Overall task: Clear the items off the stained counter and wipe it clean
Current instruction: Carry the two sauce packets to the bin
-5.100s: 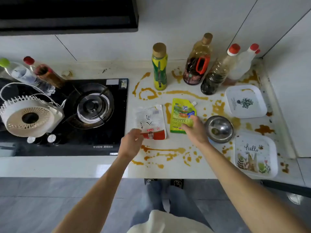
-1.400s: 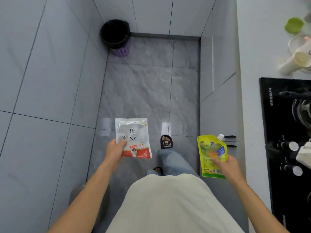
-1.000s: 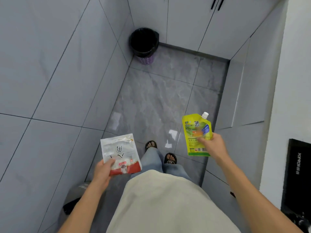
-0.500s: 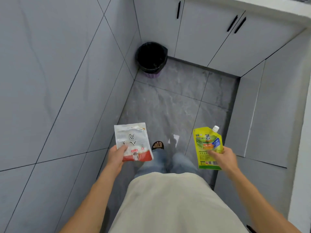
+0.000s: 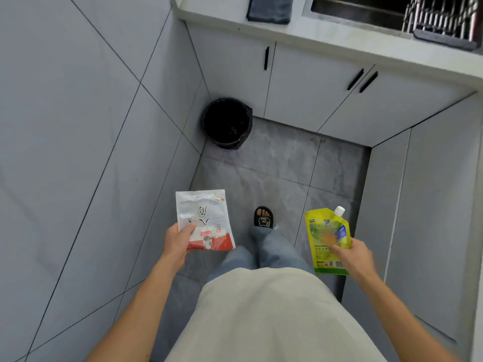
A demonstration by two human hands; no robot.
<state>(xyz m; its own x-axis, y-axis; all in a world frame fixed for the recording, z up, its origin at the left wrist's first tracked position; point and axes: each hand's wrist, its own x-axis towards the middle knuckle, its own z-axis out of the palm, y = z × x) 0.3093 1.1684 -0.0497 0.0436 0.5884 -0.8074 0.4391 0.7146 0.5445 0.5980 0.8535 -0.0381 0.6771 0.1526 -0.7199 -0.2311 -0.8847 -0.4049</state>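
Observation:
My left hand (image 5: 178, 242) grips a white and red packet (image 5: 203, 218) by its lower left corner, held out flat over the floor. My right hand (image 5: 350, 253) pinches a yellow-green spouted pouch (image 5: 326, 236) with a white cap, held upright. A black-lined trash bin (image 5: 226, 122) stands on the floor ahead in the corner, between the tiled wall and the cabinets. The stained counter is out of view.
White cabinets (image 5: 308, 82) with black handles run along the far side under a counter that carries a folded grey cloth (image 5: 269, 7), a sink (image 5: 358, 6) and a dish rack (image 5: 444, 19). Grey tiled wall on the left, more cabinet fronts on the right, narrow grey floor between.
I have walked away from the stove with both packets; the trash bin and far cabinets have come closer, and the sink counter is now in view. Both hands keep their hold.

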